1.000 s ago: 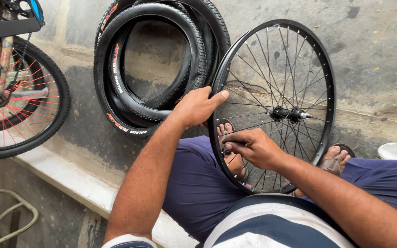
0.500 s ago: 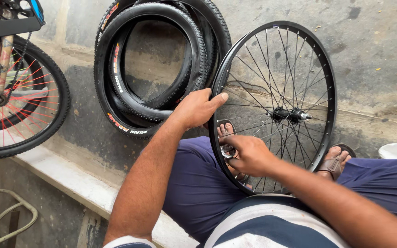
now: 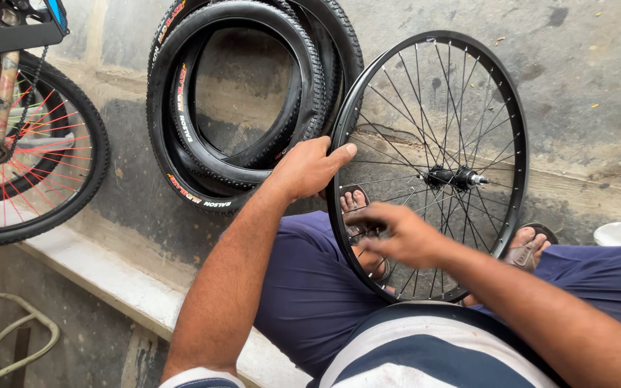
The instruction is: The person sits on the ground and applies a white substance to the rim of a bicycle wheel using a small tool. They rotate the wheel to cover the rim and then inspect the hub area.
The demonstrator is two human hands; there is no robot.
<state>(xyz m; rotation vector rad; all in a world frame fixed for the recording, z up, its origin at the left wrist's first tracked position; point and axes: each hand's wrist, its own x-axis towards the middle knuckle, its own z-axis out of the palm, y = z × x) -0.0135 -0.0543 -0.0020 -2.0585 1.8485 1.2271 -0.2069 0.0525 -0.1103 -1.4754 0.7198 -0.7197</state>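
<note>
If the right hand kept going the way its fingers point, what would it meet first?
The right hand points left across the spokes; most likely it would meet the black wheel rim near the left hand, though motion blur and depth leave this uncertain.

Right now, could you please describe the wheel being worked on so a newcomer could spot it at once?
Start at the grey concrete wall, where black tyres lean. Just right of them stands the bare wheel, its rim held by the left hand, the right hand at its spokes. Unlike its neighbours, it has no tyre and silver spokes, not red.
</note>
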